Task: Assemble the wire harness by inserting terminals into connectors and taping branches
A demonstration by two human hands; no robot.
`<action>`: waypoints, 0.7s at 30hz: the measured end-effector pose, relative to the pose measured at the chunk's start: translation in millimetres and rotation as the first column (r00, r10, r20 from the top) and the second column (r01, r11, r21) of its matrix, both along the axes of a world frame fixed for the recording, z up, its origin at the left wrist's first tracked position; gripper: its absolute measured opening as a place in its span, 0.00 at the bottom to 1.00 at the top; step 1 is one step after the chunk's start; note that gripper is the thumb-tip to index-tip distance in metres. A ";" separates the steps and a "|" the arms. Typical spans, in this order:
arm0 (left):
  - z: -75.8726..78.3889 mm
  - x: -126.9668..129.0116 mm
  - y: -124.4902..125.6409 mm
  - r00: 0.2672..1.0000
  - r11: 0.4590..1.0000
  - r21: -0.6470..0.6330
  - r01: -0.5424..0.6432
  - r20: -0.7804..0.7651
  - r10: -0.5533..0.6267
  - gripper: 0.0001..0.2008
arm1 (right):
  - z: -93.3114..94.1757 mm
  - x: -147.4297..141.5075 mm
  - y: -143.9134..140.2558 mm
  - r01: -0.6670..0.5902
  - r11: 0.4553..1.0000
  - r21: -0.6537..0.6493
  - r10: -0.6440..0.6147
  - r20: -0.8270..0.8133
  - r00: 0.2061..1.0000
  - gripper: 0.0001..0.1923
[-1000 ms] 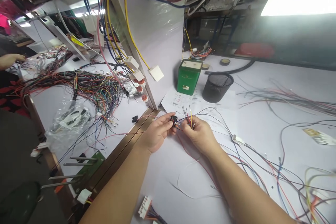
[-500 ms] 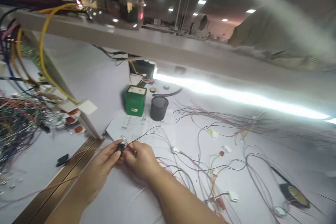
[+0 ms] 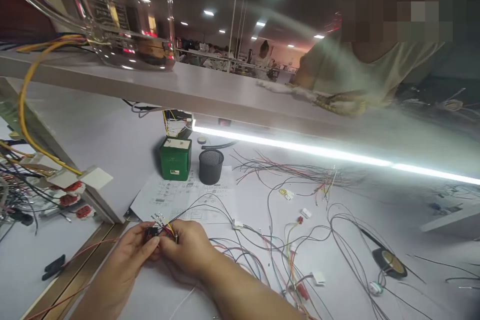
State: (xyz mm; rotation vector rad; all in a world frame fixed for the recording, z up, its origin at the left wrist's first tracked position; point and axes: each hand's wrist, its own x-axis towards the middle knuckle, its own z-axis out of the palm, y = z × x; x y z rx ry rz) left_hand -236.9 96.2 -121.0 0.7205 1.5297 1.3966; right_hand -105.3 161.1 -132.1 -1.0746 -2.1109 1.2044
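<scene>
My left hand (image 3: 133, 251) is closed on a small black connector (image 3: 151, 233), gripped between thumb and fingers. Close beside it, my right hand (image 3: 187, 242) pinches several thin wires (image 3: 170, 229), with yellow and dark ones showing. Bare metal terminals (image 3: 159, 218) stick up between the two hands. Black wires run from the right hand up and over to a white connector (image 3: 237, 224) on the table. A printed diagram sheet (image 3: 165, 200) lies just beyond the hands. My fingers hide part of the connector and the wire ends.
A green box (image 3: 175, 160) and a black mesh cup (image 3: 210, 166) stand behind the sheet. Loose wires (image 3: 296, 232) and an oval speaker (image 3: 390, 263) spread rightward. Overhead runs a shelf (image 3: 225, 92) with a glass jug (image 3: 131, 20) and a light strip (image 3: 300, 148). Another person (image 3: 348, 65) is beyond it.
The camera view has shifted, so the hands and table things appear lower and further left, and the picture is sharper. Both hands keep their hold on the connector and wires.
</scene>
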 end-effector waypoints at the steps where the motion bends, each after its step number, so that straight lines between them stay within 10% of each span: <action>1: -3.8 -1.8 0.8 0.999 1.000 -0.005 0.024 0.027 -0.024 0.26 | 0.1 0.7 0.8 -0.013 1.000 -0.010 0.012 -0.009 1.000 0.05; 21: -28.1 -1.5 -13.8 0.951 0.975 0.187 0.117 0.263 -0.164 0.22 | -17.6 9.8 -2.9 -0.190 0.981 0.026 0.190 0.019 0.982 0.18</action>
